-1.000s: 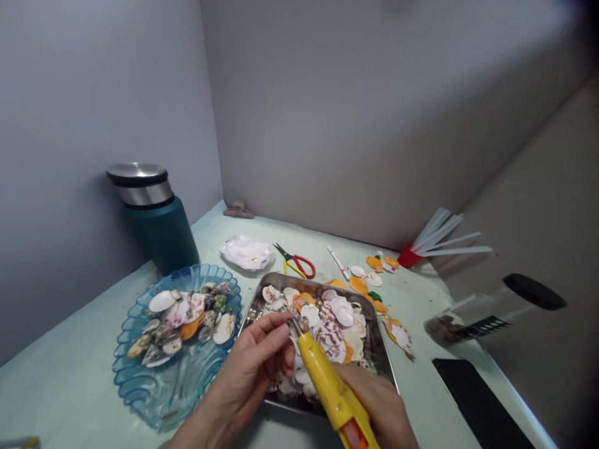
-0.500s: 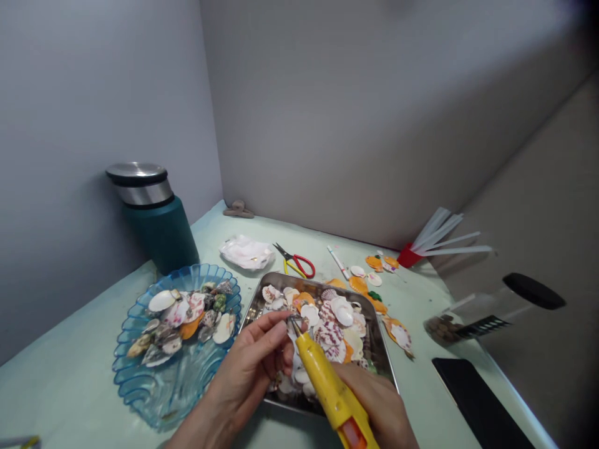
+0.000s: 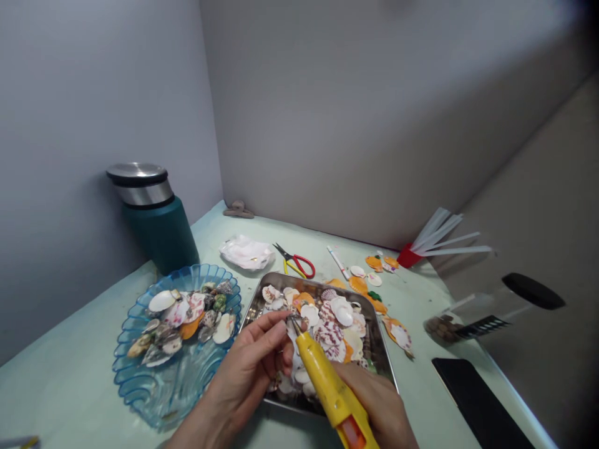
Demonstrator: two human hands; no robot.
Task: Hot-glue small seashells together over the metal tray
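My right hand [image 3: 377,399] is wrapped round a yellow glue gun [image 3: 325,377], its metal nozzle pointing up and left. That nozzle meets the fingertips of my left hand [image 3: 262,352], where thumb and forefinger pinch something small and dark, too hidden to name. Both hands are over a metal tray [image 3: 386,355] full of shells [image 3: 330,333] in white, orange and purple-speckled tones. Left of my wrist, a blue scalloped dish [image 3: 135,390] holds more shells [image 3: 191,308] and small snail shells.
Red-and-yellow pliers [image 3: 302,262], a white plastic packet [image 3: 247,252] and a marker [image 3: 337,262] lie behind the tray. A teal bottle [image 3: 161,231] stands at left. To the right are orange shell pieces [image 3: 359,285], a red cup [image 3: 408,255] of glue sticks, a clear jar [image 3: 449,327] and a black phone [image 3: 477,399].
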